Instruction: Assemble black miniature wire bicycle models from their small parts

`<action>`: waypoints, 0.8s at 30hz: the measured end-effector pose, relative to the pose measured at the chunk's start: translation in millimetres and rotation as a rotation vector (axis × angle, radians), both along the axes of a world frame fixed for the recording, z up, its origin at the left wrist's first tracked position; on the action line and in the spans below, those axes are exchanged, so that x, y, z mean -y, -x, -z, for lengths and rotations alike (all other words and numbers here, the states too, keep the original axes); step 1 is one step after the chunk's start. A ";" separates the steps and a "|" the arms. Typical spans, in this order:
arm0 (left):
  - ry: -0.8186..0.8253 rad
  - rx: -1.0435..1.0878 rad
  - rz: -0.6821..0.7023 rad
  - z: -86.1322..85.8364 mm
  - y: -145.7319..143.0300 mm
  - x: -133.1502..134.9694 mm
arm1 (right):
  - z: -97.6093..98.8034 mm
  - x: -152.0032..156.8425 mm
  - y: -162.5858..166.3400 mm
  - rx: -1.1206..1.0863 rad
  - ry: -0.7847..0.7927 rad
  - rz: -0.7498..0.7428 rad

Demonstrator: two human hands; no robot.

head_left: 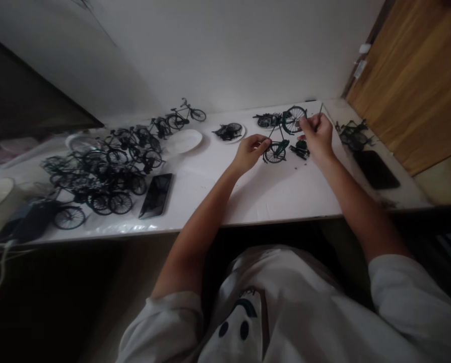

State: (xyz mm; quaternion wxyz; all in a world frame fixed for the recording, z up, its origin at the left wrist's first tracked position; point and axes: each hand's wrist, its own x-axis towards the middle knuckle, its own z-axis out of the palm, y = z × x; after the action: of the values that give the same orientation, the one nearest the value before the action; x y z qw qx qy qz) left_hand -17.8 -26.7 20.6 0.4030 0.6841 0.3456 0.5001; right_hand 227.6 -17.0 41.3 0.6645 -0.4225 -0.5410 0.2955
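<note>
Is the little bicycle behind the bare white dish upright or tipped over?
Upright: the bicycle stands with both wheels below its seat and handlebar.

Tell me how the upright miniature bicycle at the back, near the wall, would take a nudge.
The miniature bicycle would probably tip sideways easily, since it stands upright on narrow wheels. It may roll along its length, though whether the wheels spin freely can't be seen. It looks thin all over, so it is likely light and could bend if gripped hard.

On table (pixel 195 201), bicycle heap (pixel 112 171) left, phone (pixel 156 195) right of it; held bicycle (pixel 282 144) farther right.
</note>
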 end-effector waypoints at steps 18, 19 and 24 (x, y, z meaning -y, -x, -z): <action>0.052 0.097 -0.032 -9.2 2.0 3.2 | -1.3 3.6 2.7 0.006 0.033 -0.013; 0.057 0.105 -0.044 -10.9 3.3 2.6 | -2.6 4.7 3.4 -0.004 0.044 -0.022; 0.064 0.150 -0.106 -18.2 11.0 -0.6 | -8.7 15.2 9.7 0.021 0.063 -0.070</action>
State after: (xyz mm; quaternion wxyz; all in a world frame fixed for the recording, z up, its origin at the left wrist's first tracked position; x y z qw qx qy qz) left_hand -28.8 -26.0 38.8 0.4225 0.6121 0.3662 0.5593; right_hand 217.9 -32.2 50.0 0.6343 -0.4273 -0.5529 0.3309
